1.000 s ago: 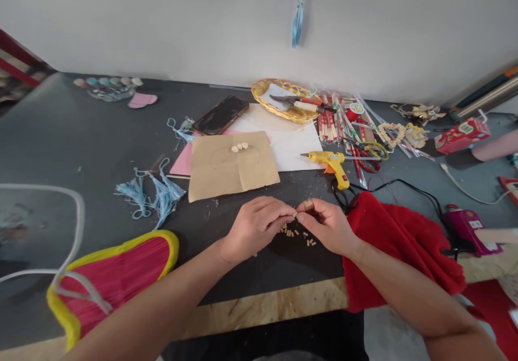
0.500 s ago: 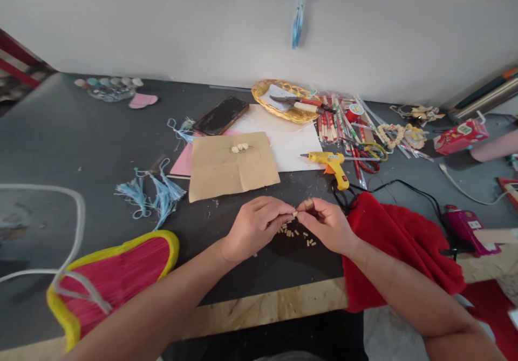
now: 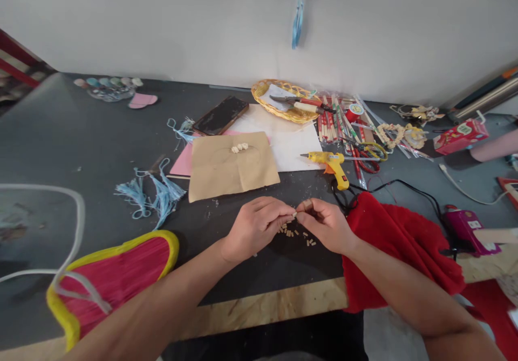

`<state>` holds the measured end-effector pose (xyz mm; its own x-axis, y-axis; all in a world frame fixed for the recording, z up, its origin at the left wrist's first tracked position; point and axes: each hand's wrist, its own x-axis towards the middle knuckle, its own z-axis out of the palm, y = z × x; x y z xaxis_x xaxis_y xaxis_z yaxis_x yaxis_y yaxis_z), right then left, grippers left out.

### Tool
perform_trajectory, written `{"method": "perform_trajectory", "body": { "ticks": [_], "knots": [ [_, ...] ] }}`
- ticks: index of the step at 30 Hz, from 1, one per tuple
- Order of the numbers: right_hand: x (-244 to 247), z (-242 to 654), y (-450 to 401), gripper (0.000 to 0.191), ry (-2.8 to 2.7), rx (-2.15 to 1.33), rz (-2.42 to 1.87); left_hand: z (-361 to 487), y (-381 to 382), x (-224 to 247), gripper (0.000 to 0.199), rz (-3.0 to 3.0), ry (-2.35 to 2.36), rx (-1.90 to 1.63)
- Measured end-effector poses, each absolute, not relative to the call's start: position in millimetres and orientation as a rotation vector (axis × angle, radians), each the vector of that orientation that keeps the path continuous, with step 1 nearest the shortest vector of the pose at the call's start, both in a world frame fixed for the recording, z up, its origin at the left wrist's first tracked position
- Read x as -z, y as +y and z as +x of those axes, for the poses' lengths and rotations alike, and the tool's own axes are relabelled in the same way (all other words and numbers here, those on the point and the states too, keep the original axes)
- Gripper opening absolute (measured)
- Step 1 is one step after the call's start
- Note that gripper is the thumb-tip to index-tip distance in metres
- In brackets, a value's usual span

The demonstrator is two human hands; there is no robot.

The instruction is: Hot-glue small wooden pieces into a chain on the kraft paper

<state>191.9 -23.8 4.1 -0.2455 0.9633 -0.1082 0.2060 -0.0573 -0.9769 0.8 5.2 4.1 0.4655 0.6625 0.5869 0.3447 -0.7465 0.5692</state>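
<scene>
Just below the middle of the frame, the left hand [image 3: 259, 229] and the right hand [image 3: 327, 226] meet, thumbs and fingers pinched narrow around one small pale piece [image 3: 295, 215]. Right beneath them, more little pieces [image 3: 289, 233] lie scattered on the dark tabletop [image 3: 279, 269]. Above the hands I see brown paper [image 3: 226, 175] bearing a short row of pale lumps [image 3: 239, 148]; right of it rests a yellow glue gun [image 3: 332, 162]. Toward the lower right spreads a red cloth [image 3: 392, 242].

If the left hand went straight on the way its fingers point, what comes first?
Probably the right hand, just past the small pale piece at its fingertips; any gap is hard to judge.
</scene>
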Motion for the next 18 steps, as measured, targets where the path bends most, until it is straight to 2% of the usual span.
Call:
{"method": "perform_trajectory", "body": {
  "ticks": [4,6,13,15,18],
  "knots": [
    [-5,194,-24,0.023,-1.571,-1.315,-1.287,1,6,-5,0.007,2.351,0.868,-1.177],
    [-8,201,-21,0.023,-1.662,-1.179,-1.305,0,6,-6,0.006,2.340,0.882,-1.180],
    [-16,256,16,0.021,-1.838,-0.201,-1.676,0,7,-5,0.005,2.299,0.892,-1.204],
    [-11,270,26,0.028,-1.846,-0.143,-1.816,0,7,-5,0.006,2.299,0.899,-1.212],
    [-4,278,33,0.035,-1.843,-0.241,-1.978,-1,7,-6,0.007,2.273,0.936,-1.219]
  ]
}}
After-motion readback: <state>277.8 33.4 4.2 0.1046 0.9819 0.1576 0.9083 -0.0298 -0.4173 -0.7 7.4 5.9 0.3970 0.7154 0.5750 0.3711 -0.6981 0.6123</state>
